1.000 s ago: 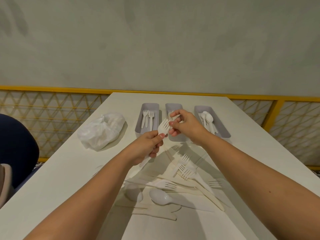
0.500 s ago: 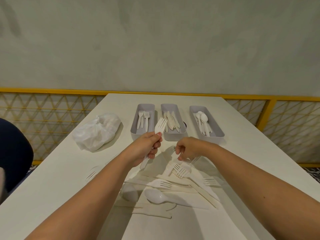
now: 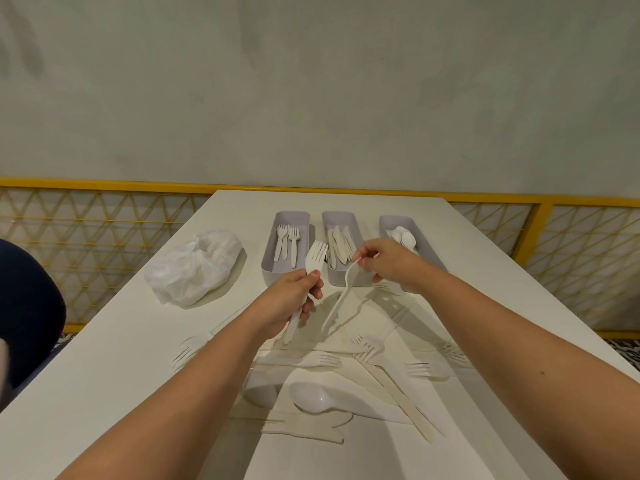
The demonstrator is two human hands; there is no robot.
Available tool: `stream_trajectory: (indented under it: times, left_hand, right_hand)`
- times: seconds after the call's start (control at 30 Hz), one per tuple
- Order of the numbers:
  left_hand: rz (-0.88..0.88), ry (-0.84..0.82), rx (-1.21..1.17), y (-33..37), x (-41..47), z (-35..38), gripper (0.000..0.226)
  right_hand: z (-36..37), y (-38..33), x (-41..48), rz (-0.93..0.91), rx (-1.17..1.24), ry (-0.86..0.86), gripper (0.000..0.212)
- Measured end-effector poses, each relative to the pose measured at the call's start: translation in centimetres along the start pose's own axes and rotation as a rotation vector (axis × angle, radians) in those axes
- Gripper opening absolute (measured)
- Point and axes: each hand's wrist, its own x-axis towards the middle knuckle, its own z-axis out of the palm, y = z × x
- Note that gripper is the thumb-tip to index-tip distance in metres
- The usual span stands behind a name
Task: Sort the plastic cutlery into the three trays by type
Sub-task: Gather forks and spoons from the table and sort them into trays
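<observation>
Three grey trays stand in a row at the far side of the table: the left tray (image 3: 270, 251) holds forks, the middle tray (image 3: 360, 276) knives, the right tray (image 3: 425, 241) spoons. My left hand (image 3: 288, 299) grips a white fork (image 3: 314, 255) by its handle, tines up, just in front of the left tray. My right hand (image 3: 384, 259) pinches the handle end of a second white fork (image 3: 341, 299), which hangs tines down over the table. A loose pile of forks, knives and a white spoon (image 3: 313, 398) lies between my forearms.
A crumpled clear plastic bag (image 3: 194, 266) sits left of the trays. A yellow lattice railing (image 3: 540, 216) runs behind the table against a grey wall. A dark blue seat (image 3: 27, 306) is at the far left, beyond the table edge.
My right hand dropped to the pile, picked a fork up by its handle and lifted it toward the trays. My left hand kept holding its fork and barely moved.
</observation>
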Motion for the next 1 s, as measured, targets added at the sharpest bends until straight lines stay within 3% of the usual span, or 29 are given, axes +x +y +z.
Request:
stream_trajectory:
  times: [0.2, 0.3, 0.53, 0.6, 0.67, 0.73, 0.87, 1.0]
  left_hand:
    - [0.012, 0.029, 0.002, 0.3, 0.4, 0.2, 0.029]
    - [0.013, 0.058, -0.019, 0.6, 0.5, 0.5, 0.029]
    - [-0.018, -0.039, -0.209, 1.7, 0.4, 0.9, 0.052]
    - [0.004, -0.051, -0.189, 1.5, 0.6, 0.8, 0.045]
    - [0.038, -0.049, -0.194, 1.3, 0.8, 0.6, 0.03]
    - [0.055, -0.008, -0.272, 1.5, 1.0, 0.2, 0.027]
    - [0.077, 0.118, -0.29, 2.2, 1.8, -1.4, 0.028]
    - [0.011, 0.242, -0.415, 2.4, 3.3, -3.2, 0.033]
  right_hand:
    - [-0.6, -3.3, 0.0, -0.233, -0.064, 0.145, 0.017]
    - [-0.4, -4.5, -0.1, -0.305, -0.048, 0.113, 0.018]
    - [1.5, -4.9, 0.5, -0.27, -0.024, 0.127, 0.016]
    - [2.1, -4.7, 0.8, -0.255, 0.009, 0.188, 0.017]
    - [2.9, -4.8, 1.1, -0.219, 0.065, 0.229, 0.033]
    - [3.6, -5.0, 1.1, -0.138, 0.145, 0.176, 0.048]
    - [5.3, -5.7, 0.1, 0.066, 0.322, -0.133, 0.054]
    - [7.3, -6.0, -0.1, 0.036, 0.321, -0.319, 0.061]
